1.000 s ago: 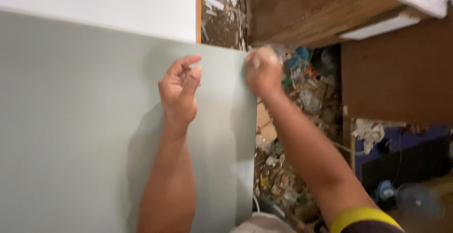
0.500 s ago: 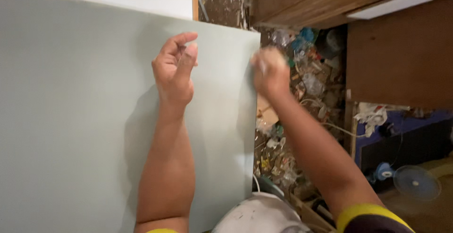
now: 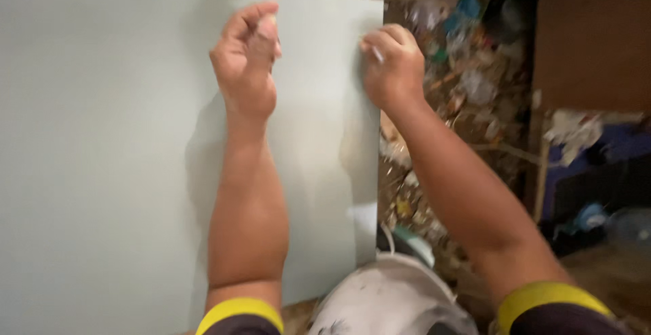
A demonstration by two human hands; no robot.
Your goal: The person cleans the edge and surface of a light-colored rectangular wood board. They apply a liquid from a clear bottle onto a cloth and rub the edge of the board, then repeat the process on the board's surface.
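Observation:
A large pale grey-green panel (image 3: 102,145) fills the left of the view. My left hand (image 3: 247,64) rests against the panel's upper part with its fingers curled and pinched together; I cannot make out anything in it. My right hand (image 3: 393,67) is a closed fist at the panel's right edge, just below the top corner. A small white sliver (image 3: 377,54) shows between its fingers. Both forearms reach up from the bottom of the view, with yellow cuffs on dark sleeves.
A white bucket (image 3: 393,304) sits below the panel's lower right corner. Mixed litter (image 3: 468,77) covers the floor to the right of the panel. A brown wooden board (image 3: 590,43) stands at top right, and blue things (image 3: 597,165) lie further right.
The view has tilted, so the panel's top edge now lies near the top of the frame. My right fist has moved from the corner onto the panel's right edge. The left hand stays curled.

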